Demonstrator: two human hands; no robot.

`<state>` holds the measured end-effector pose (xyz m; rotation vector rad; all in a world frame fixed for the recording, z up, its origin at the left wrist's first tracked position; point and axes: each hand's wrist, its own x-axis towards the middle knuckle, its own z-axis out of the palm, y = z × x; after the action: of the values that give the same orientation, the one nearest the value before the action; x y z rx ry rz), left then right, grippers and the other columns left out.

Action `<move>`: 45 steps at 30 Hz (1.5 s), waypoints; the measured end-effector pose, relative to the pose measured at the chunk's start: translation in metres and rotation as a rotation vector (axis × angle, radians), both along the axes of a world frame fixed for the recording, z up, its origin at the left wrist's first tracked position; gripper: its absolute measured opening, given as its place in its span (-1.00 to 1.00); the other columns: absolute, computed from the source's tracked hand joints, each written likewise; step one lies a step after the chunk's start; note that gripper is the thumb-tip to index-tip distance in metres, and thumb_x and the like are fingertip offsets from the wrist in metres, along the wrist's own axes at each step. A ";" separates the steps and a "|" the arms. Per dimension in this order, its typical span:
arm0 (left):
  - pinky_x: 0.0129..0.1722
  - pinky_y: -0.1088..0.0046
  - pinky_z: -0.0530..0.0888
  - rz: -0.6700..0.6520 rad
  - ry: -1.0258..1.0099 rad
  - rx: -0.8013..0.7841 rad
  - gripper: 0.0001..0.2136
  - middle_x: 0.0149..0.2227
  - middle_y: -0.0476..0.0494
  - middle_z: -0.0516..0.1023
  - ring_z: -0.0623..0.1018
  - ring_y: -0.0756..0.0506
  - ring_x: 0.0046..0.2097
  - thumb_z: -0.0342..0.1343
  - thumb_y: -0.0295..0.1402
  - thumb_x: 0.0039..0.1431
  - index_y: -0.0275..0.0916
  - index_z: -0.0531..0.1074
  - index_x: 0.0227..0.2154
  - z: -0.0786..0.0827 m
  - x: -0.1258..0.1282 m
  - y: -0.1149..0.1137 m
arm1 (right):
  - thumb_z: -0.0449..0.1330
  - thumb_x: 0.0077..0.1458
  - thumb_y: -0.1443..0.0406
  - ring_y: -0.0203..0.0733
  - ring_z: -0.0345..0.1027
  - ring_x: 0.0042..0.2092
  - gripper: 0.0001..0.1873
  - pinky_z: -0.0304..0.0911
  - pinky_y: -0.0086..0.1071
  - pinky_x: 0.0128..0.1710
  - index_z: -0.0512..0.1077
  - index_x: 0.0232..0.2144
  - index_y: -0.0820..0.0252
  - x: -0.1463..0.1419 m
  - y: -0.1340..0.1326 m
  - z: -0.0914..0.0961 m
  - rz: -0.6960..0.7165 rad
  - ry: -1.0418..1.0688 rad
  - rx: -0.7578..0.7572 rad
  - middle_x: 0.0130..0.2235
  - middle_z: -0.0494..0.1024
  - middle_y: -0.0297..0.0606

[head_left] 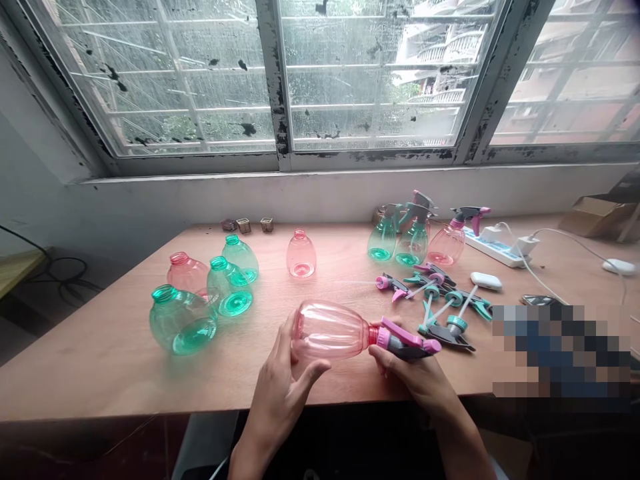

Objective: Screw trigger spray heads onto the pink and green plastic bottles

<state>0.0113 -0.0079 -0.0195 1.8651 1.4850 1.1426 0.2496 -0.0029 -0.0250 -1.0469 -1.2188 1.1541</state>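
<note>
A pink see-through spray bottle (330, 330) lies sideways above the table's near edge, held between both hands. My left hand (285, 387) cups the bottle's base end, fingers curled around it. My right hand (417, 377) grips the pink and grey trigger sprayer head (407, 341) at the bottle's neck. Just beyond the right hand lie several loose trigger heads (440, 300) with white dip tubes.
Green (183, 320) and pink (301, 255) open bottles stand or lie at left and centre of the wooden table (125, 373). Three assembled sprayers (415, 233) stand at the back right, by a power strip (495, 247), a white mouse (619, 267) and a cardboard box (595, 213). A window fills the wall behind.
</note>
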 end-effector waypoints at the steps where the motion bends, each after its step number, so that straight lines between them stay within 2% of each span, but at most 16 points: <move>1: 0.11 0.18 0.51 0.000 -0.019 -0.020 -0.24 0.17 -0.26 0.51 0.59 -0.23 0.05 0.10 0.11 0.28 -0.08 0.07 0.43 0.000 -0.001 0.000 | 0.46 0.06 0.04 -0.26 0.29 -0.47 -0.60 0.22 -0.36 -0.42 0.54 -0.19 0.17 0.000 -0.001 0.001 0.011 -0.012 -0.009 -0.48 0.44 -0.42; 5: 0.15 0.15 0.49 -0.005 -0.055 -0.057 -0.25 0.15 -0.30 0.53 0.57 -0.28 0.12 0.05 0.12 0.30 -0.19 0.13 0.41 0.000 -0.002 0.001 | 0.46 0.06 0.07 -0.25 0.30 -0.46 -0.60 0.22 -0.35 -0.40 0.54 -0.15 0.17 0.001 -0.001 0.001 0.045 -0.011 -0.038 -0.50 0.44 -0.43; 9: 0.14 0.14 0.51 -0.007 -0.030 -0.024 -0.24 0.14 -0.31 0.53 0.57 -0.30 0.13 0.08 0.13 0.27 -0.20 0.16 0.39 0.001 0.001 0.001 | 0.43 0.10 0.04 -0.25 0.28 -0.48 -0.55 0.18 -0.35 -0.42 0.53 -0.10 0.21 0.002 0.001 -0.003 0.043 0.006 -0.029 -0.53 0.44 -0.42; 13: 0.18 0.14 0.49 -0.034 0.009 0.036 -0.24 0.19 -0.28 0.49 0.54 -0.28 0.19 0.16 0.07 0.26 -0.10 0.11 0.41 0.001 0.001 0.001 | 0.44 0.10 0.02 -0.26 0.29 -0.50 -0.46 0.19 -0.38 -0.48 0.48 -0.01 0.22 0.003 0.004 -0.008 0.029 0.105 -0.028 -0.46 0.51 -0.36; 18: 0.26 0.16 0.45 -0.058 0.031 0.098 -0.24 0.35 -0.20 0.34 0.49 -0.24 0.27 0.20 -0.04 0.29 0.12 -0.03 0.44 -0.004 0.001 0.001 | 0.43 0.13 0.05 -0.29 0.30 -0.52 -0.51 0.23 -0.40 -0.50 0.45 -0.03 0.20 0.002 0.006 -0.009 0.025 0.160 0.008 -0.41 0.56 -0.32; 20: 0.24 0.20 0.47 -0.045 0.032 0.116 -0.25 0.34 -0.17 0.36 0.51 -0.21 0.26 0.19 -0.08 0.31 0.15 -0.06 0.45 -0.006 0.001 0.002 | 0.43 0.14 0.06 -0.30 0.29 -0.52 -0.54 0.23 -0.41 -0.51 0.45 -0.05 0.18 0.001 0.006 -0.008 0.027 0.177 0.009 -0.42 0.55 -0.33; 25: 0.19 0.22 0.52 -0.044 0.029 0.099 -0.33 0.22 -0.18 0.48 0.59 -0.17 0.16 0.09 -0.10 0.38 0.12 -0.06 0.45 -0.007 0.002 0.003 | 0.43 0.11 0.05 -0.29 0.29 -0.51 -0.53 0.23 -0.40 -0.49 0.48 -0.04 0.18 0.001 0.003 -0.005 0.010 0.171 -0.006 -0.43 0.54 -0.34; 29: 0.23 0.16 0.48 -0.054 0.055 0.055 -0.23 0.20 -0.18 0.50 0.55 -0.22 0.22 0.19 -0.03 0.29 0.08 -0.04 0.45 -0.002 0.002 0.002 | 0.44 0.09 0.03 -0.27 0.30 -0.51 -0.46 0.23 -0.39 -0.50 0.47 0.00 0.17 0.002 0.003 -0.007 0.010 0.149 -0.009 -0.43 0.53 -0.34; 32: 0.25 0.13 0.45 -0.077 0.017 0.026 -0.26 0.21 -0.25 0.49 0.50 -0.27 0.26 0.17 0.01 0.28 -0.02 0.06 0.43 0.001 -0.001 0.001 | 0.46 0.06 0.02 -0.26 0.29 -0.50 -0.39 0.22 -0.38 -0.49 0.46 0.06 0.17 0.002 0.002 -0.006 0.010 0.114 -0.019 -0.46 0.51 -0.37; 34: 0.28 0.11 0.43 -0.090 -0.037 0.018 -0.32 0.25 -0.30 0.45 0.46 -0.29 0.29 0.12 0.01 0.32 -0.09 0.14 0.40 0.000 -0.002 0.001 | 0.46 0.06 0.03 -0.26 0.28 -0.49 -0.44 0.21 -0.37 -0.45 0.49 0.02 0.16 0.002 0.001 -0.005 0.001 0.089 -0.013 -0.49 0.47 -0.41; 37: 0.29 0.12 0.42 -0.094 -0.120 -0.009 -0.41 0.30 -0.33 0.39 0.43 -0.29 0.32 0.06 -0.04 0.38 -0.14 0.19 0.37 -0.003 -0.004 0.003 | 0.45 0.09 0.07 -0.29 0.27 -0.48 -0.63 0.18 -0.37 -0.42 0.53 -0.17 0.16 0.002 0.000 -0.003 0.018 0.038 0.011 -0.50 0.43 -0.43; 39: 0.28 0.13 0.44 -0.089 -0.139 -0.021 -0.42 0.31 -0.31 0.39 0.43 -0.29 0.33 0.07 -0.07 0.38 -0.13 0.20 0.37 -0.005 -0.004 0.004 | 0.44 0.11 0.09 -0.29 0.26 -0.48 -0.67 0.17 -0.37 -0.41 0.52 -0.21 0.16 0.002 0.001 -0.003 0.035 0.019 0.016 -0.48 0.42 -0.43; 45: 0.26 0.23 0.48 -0.110 -0.096 0.042 -0.41 0.36 -0.19 0.33 0.45 -0.20 0.31 0.11 -0.15 0.38 0.05 0.10 0.41 -0.006 -0.002 0.004 | 0.40 0.15 0.06 -0.27 0.27 -0.49 -0.54 0.19 -0.37 -0.45 0.47 -0.03 0.20 0.003 0.004 -0.008 0.009 0.092 -0.021 -0.48 0.47 -0.39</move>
<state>0.0096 -0.0037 -0.0259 1.8671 1.2990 1.2017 0.2526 0.0006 -0.0327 -0.9938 -1.1428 1.2110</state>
